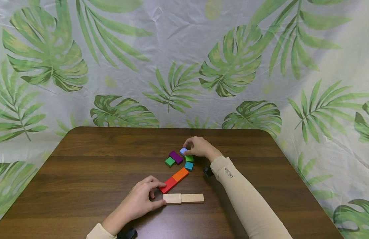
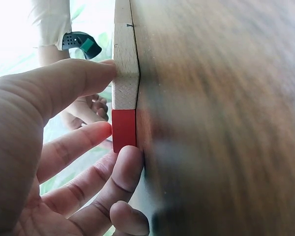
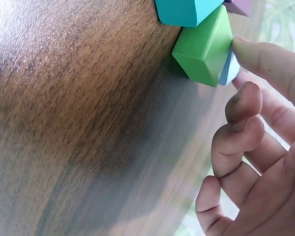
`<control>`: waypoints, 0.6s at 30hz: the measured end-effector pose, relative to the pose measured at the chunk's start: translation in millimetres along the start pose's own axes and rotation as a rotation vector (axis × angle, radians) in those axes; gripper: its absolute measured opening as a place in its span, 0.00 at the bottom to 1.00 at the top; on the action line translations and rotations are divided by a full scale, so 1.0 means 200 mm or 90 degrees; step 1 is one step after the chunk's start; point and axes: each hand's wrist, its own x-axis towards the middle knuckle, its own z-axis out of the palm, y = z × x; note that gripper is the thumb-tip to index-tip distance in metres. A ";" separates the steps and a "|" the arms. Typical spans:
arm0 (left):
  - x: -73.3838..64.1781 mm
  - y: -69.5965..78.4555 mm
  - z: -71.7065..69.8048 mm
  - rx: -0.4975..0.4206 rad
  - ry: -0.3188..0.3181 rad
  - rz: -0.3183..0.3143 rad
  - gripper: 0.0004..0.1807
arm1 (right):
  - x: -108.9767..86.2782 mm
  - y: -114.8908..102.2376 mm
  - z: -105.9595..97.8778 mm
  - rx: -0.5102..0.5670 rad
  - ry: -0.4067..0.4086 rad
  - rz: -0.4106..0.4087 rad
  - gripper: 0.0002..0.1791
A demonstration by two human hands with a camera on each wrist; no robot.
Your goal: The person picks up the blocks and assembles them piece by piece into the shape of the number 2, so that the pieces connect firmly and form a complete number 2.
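Note:
My right hand (image 1: pixel 201 147) pinches a small light blue block (image 1: pixel 182 151) between thumb and index finger at the far end of a curved row. Next to it come a light green block (image 3: pixel 206 46) and a turquoise block (image 1: pixel 188 166). An orange block (image 1: pixel 181 173) and a red block (image 1: pixel 168 185) continue the row toward me. My left hand (image 1: pixel 138 198) touches the red block with its index finger, while the thumb rests at the end of a plain wooden block (image 1: pixel 171 199). A second plain wooden block (image 1: pixel 192 198) lies end to end with that one.
A purple block (image 1: pixel 175 157) and a darker green block (image 1: pixel 170 162) lie just left of the row's far end. All rest on a dark brown wooden table (image 1: pixel 106 159). A leaf-patterned cloth (image 1: pixel 178 49) hangs behind it.

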 end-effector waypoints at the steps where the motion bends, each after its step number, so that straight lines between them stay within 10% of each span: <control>1: 0.00 0.00 0.00 -0.001 0.000 0.000 0.24 | 0.00 0.00 0.00 0.000 -0.001 0.000 0.17; 18: 0.00 0.00 -0.01 0.001 -0.003 -0.005 0.24 | -0.04 -0.09 0.00 -0.034 -0.015 -0.037 0.21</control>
